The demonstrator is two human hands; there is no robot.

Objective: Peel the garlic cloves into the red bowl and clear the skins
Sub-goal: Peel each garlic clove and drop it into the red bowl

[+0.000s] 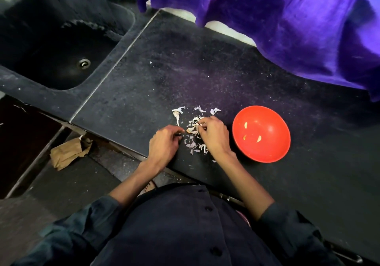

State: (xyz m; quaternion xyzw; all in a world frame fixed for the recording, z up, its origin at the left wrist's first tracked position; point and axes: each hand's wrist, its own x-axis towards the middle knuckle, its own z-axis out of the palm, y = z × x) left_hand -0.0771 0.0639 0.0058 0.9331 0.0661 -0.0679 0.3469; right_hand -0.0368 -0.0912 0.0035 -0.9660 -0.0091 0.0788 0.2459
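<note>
Three peeled cloves (259,139) already laid in red bowl (261,133). Skins (193,129) scattered on counter (156,85), not cleared. Skin pinched by right hand (213,135); left hand (164,144) curled, contents hidden.

1. Counter (164,76): black stone, fine pale speckle.
2. Bowl (267,152): solid red-orange, plain.
3. Cloves in the bowl (258,139): pale yellow-cream.
4. Skins (194,122): white with a purple-grey tint.
5. Cloth (287,19) at the back: vivid purple, darker in the folds.
6. Sink (51,45): black, with a silver drain (84,63).
7. Shirt (185,235): dark navy, black buttons.
8. Paper bag (67,152) on the floor: brown.
</note>
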